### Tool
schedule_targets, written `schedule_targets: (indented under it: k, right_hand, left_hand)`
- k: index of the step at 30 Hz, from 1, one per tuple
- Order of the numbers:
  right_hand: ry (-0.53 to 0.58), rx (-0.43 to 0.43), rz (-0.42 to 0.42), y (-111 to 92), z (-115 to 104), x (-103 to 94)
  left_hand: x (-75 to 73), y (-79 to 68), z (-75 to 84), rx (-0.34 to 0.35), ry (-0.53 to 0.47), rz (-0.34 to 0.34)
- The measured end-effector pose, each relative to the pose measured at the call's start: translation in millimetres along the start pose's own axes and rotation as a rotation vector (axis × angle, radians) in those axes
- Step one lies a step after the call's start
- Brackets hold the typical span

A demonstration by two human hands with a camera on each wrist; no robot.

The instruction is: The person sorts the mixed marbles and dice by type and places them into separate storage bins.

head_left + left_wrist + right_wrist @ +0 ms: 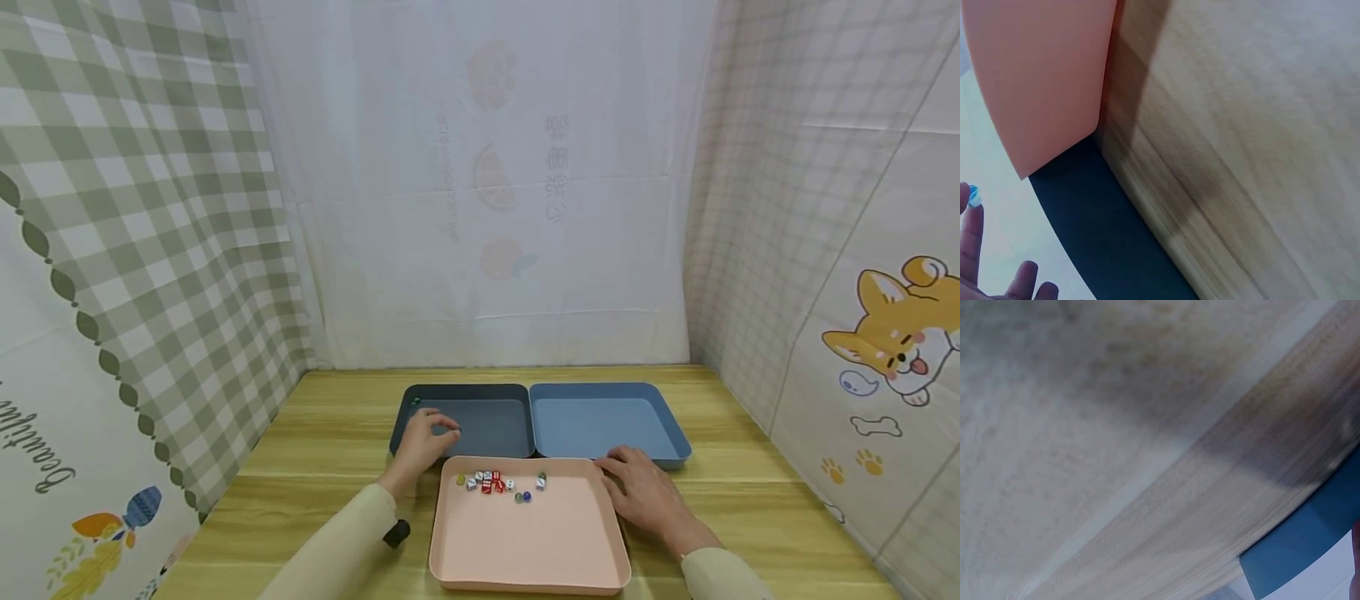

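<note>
My left hand (pixel 423 442) is over the dark grey-blue tray (pixel 465 390), thumb and forefinger pinching a small marble. In the left wrist view this marble (pixel 974 196) looks light blue and white between the fingertips, the other fingers apart from it. My right hand (pixel 647 492) rests at the upper right corner of the pink tray (pixel 532 550), its fingertips at the rim. Toward that tray's far side lie red dice (pixel 487 487), white dice (pixel 510 484), a yellowish marble (pixel 461 479), a blue marble (pixel 527 497) and a green marble (pixel 518 497).
Green marbles (pixel 416 402) lie in the dark tray's far left corner. A lighter blue tray (pixel 607 417) stands right beside the dark one, behind the pink tray. All stand on a wood-grain table (pixel 330 467) with cloth hangings around it. A black object (pixel 396 533) shows by my left sleeve.
</note>
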State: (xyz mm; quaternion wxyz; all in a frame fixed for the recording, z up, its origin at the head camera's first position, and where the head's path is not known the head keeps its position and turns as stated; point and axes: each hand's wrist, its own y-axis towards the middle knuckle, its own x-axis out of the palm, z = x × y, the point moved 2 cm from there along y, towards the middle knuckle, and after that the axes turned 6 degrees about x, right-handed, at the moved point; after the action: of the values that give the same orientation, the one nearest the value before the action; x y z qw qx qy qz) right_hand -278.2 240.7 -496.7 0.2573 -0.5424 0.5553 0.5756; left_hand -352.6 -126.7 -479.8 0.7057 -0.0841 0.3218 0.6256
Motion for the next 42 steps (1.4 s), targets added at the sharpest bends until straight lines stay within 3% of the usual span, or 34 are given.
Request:
schedule_targets:
  k: [20,32,42]
  right_hand:
    - [-0.015,-0.031,0.016,-2.3,-0.5,-2.6]
    - [-0.007,-0.028,0.012,-2.1,-0.8,-2.6]
    - [-0.008,-0.023,0.015,-1.5,0.5,0.3]
  left_hand:
    - [-2.5,32.1,-6.6,-0.076,-0.088,0.121]
    - [-0.7,50.4,-13.8,-0.135,-0.003,0.153]
    - [6.3,49.6,-17.6,-0.162,0.043,0.165]
